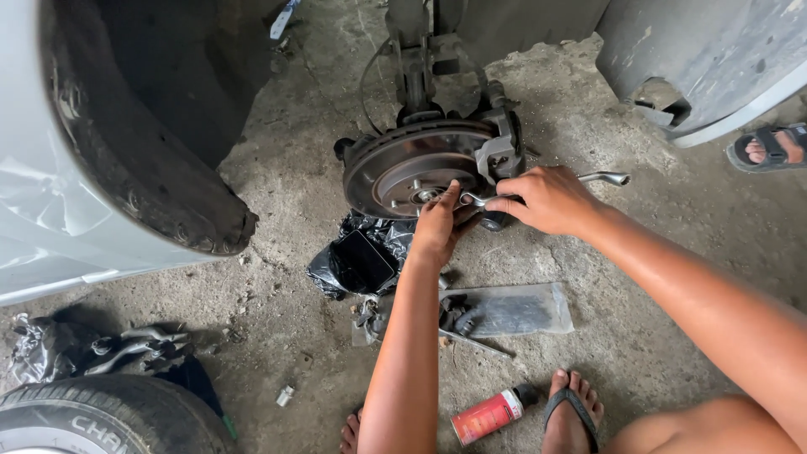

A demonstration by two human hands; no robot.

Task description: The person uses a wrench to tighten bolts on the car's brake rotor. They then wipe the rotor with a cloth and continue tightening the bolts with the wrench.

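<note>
A rusty brake disc [395,168] with a grey caliper [498,151] hangs on a wheel hub above the concrete floor. My right hand [546,200] grips a silver wrench [607,177] whose head sits at the lower edge of the caliper. My left hand [439,225] reaches up from below, its fingers against the disc and the wrench head near the hub centre.
A car's wheel arch [160,151] fills the left. A black plastic bag [357,261], a clear bag with parts [504,309], a red spray can [486,415], loose metal tools [126,349] and a tyre [101,416] lie on the floor. Another person's sandalled foot [769,149] is at right.
</note>
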